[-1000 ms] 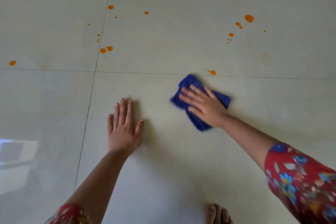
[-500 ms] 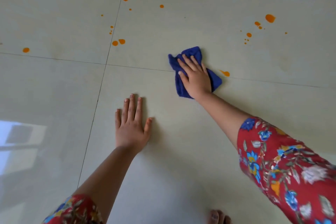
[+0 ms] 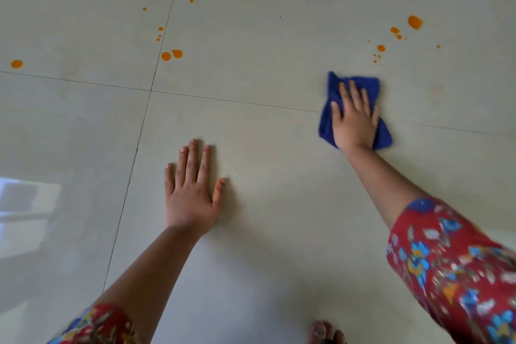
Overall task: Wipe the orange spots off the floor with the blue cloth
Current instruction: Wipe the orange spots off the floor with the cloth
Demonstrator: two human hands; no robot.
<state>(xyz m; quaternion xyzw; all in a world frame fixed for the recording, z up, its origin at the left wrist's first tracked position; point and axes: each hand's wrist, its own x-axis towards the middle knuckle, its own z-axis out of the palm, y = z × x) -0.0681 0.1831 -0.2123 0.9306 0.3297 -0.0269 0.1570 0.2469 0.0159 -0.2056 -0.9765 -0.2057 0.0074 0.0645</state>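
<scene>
My right hand [image 3: 354, 117] presses flat on the crumpled blue cloth [image 3: 332, 86], which lies across a tile joint right of centre. Flat on the pale tiled floor [image 3: 251, 70], fingers spread and holding nothing, rests my left hand [image 3: 192, 193]. Orange spots dot the floor beyond: a pair [image 3: 171, 55] up left, one [image 3: 16, 64] at the far left, a large one [image 3: 415, 22] up right, a smaller one [image 3: 381, 48] just above the cloth, and several more near the top edge.
Dark tile joints [image 3: 134, 156] cross the floor in a grid. A bright window reflection [image 3: 25, 212] shows on the glossy tile at the left. My bare toes [image 3: 324, 332] are at the bottom edge.
My right hand has slid the blue cloth to the right along the joint, over the place where an orange smear lay; that smear no longer shows. My left hand stays planted.
</scene>
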